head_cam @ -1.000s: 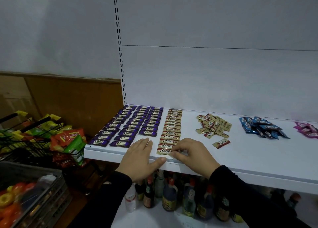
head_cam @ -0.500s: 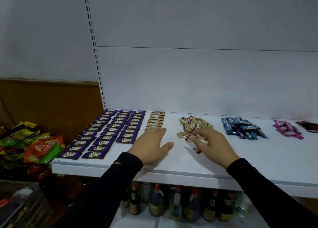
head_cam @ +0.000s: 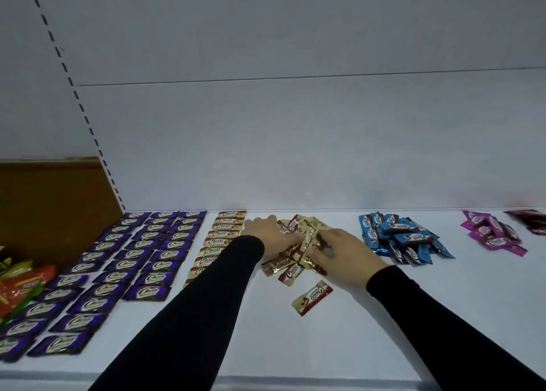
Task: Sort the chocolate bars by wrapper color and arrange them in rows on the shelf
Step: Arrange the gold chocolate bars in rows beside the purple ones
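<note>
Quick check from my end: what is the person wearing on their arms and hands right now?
Both arms are in long, plain black sleeves that end at the wrists. The left hand and right hand are bare: no gloves, rings, watch or markings are visible.

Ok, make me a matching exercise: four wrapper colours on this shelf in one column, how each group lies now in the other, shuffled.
Column one:
1. purple bars
2. gold bars
3. blue bars
4. pink bars

Column two:
A. loose heap with both hands in it
B. three neat rows at the left end
C. small untouched heap toward the right end
D. untouched heap just right of the right hand

Pairs: 1-B, 2-A, 3-D, 4-C
</note>
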Demonstrator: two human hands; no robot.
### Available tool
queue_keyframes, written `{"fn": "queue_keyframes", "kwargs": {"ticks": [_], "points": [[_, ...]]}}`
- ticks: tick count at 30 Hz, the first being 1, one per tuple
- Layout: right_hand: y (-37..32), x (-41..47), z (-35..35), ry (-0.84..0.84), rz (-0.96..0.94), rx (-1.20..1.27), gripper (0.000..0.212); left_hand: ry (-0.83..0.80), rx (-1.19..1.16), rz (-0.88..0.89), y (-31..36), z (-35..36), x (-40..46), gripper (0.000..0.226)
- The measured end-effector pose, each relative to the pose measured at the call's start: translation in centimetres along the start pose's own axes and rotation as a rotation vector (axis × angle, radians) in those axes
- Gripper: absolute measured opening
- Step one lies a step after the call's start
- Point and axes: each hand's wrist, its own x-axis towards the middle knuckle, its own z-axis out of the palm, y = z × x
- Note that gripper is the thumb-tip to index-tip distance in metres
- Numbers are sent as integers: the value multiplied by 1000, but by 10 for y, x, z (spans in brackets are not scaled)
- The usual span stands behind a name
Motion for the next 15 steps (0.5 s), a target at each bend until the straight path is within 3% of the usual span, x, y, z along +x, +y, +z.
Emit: {"fn": "queue_keyframes", "kwargs": {"ticks": [2,5,10,12,15], "points": [[2,6,2,15,-22,15,46,-35,-15,45,5,0,10,73],[5,10,3,21,-47,41,50,-62,-279,173,11,0,16,47],[8,8,4,6,-49,70,59,-107,-633,160,6,-2,15,73],[10,8,4,16,-39,90,63,-65,-585,105,2,-6,14,72],[11,6,2,68,-4,104,61,19,-362,2,2,-12,10,47]]}}
